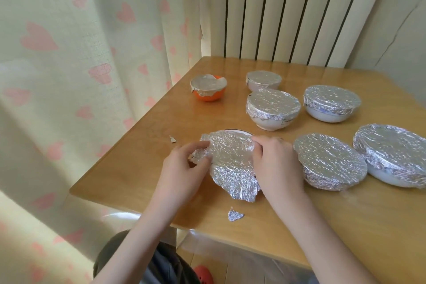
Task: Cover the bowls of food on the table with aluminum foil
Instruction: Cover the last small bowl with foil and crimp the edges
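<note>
A crinkled sheet of aluminum foil [230,161] lies over a bowl near the table's front left; only a thin arc of the bowl's rim [232,131] shows at the far side. My left hand [186,168] pinches the foil's left edge. My right hand [274,163] curls over the foil's right edge at the rim. The foil's near flap hangs loose toward me. Several other bowls stand foil-covered: an orange bowl [208,97], three white ones [262,86] [272,122] [327,115] behind, and two [322,180] [396,175] to the right.
Two torn foil scraps lie on the wooden table [143,159]: one [235,215] near the front edge, one [172,139] left of the bowl. A heart-patterned curtain [69,76] hangs at the left, a radiator [288,7] behind. The table's front edge is close to my forearms.
</note>
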{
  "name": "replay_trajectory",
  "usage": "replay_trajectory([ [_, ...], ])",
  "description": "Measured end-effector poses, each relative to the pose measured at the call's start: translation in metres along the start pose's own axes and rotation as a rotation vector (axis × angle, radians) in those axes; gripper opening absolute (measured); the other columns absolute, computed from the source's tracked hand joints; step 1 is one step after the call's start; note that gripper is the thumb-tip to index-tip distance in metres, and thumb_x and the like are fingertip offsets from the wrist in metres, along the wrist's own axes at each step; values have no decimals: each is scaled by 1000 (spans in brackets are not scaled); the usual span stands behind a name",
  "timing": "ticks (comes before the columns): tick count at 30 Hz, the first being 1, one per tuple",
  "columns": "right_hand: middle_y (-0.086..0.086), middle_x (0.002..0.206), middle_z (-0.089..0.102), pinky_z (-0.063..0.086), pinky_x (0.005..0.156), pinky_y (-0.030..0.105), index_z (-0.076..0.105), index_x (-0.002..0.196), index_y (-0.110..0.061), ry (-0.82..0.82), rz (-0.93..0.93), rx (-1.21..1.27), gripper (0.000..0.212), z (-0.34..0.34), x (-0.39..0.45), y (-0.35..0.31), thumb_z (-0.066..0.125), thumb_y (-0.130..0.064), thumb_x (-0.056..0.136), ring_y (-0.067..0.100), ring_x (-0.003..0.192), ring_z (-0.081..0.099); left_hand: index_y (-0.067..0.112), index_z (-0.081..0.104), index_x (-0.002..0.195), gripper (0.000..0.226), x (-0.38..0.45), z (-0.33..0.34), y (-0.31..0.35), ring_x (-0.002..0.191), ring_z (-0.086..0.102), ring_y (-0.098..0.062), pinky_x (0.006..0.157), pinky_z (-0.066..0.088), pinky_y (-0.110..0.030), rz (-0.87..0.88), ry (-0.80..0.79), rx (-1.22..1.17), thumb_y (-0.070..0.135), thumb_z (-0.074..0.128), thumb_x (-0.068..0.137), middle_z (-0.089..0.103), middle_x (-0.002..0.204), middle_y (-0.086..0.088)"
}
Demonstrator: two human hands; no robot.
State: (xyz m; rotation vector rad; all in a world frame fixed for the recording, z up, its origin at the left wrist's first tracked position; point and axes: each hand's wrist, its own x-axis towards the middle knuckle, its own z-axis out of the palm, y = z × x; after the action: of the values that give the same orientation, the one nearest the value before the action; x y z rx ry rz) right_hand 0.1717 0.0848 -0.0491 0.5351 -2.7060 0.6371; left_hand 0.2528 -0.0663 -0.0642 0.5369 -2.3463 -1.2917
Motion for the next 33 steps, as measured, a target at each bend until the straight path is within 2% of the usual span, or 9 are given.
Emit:
replay_trajectory([
  [5,11,101,65,41,68,35,65,115,-18,30,23,12,28,2,2,1,42,-15,98,32,94,60,25,52,139,66,-7,7,0,87,55,11,72,36,0,64,-70,26,47,72,79,50,118,8],
  [8,11,102,66,42,69,36,65,113,-17,40,40,21,28,4,5,3,42,-14,97,34,95,60,24,38,149,85,-7,9,1,96,46,22,77,29,5,89,-137,77,53,71,77,39,133,7],
  [11,11,103,67,41,69,36,66,111,-16,35,49,23,29,6,6,6,42,-13,97,34,95,60,25,29,153,97,-5,11,-1,128,37,2,91,24,-5,95,-173,127,66,63,73,30,147,5],
  [13,10,102,67,41,69,35,67,110,-17,24,51,19,29,6,7,7,42,-12,97,33,95,60,27,25,154,105,-4,11,-3,139,26,-9,102,21,-14,89,-189,164,76,55,67,24,152,7],
  [16,10,102,67,37,68,33,67,111,-17,28,49,14,29,6,8,8,42,-13,97,33,96,60,30,20,155,116,-6,11,-4,139,16,-8,106,16,-19,112,-196,207,89,52,60,18,153,16],
  [20,10,102,67,29,66,30,66,112,-18,32,49,-1,29,7,9,8,41,-14,97,32,97,60,30,19,155,122,-6,11,-8,138,15,-6,107,15,-21,125,-174,217,91,50,53,19,154,17],
  [26,10,105,66,40,69,33,67,109,-15,35,30,-1,29,6,9,8,41,-14,97,32,97,60,28,24,153,127,-1,8,-9,138,18,-5,107,16,-21,129,-180,198,87,54,44,25,151,16],
  [30,12,97,65,28,63,31,65,99,-12,65,-7,-10,27,3,8,9,39,-17,98,32,87,59,34,21,153,126,-2,5,-9,137,16,-2,107,15,-21,124,-192,176,89,59,45,24,147,19],
  [33,14,104,68,36,70,34,66,115,-10,178,-45,112,29,-10,9,10,43,-12,98,32,92,61,38,17,153,123,-1,-1,-5,138,12,-2,111,14,-26,131,-183,155,88,62,50,21,149,17],
])
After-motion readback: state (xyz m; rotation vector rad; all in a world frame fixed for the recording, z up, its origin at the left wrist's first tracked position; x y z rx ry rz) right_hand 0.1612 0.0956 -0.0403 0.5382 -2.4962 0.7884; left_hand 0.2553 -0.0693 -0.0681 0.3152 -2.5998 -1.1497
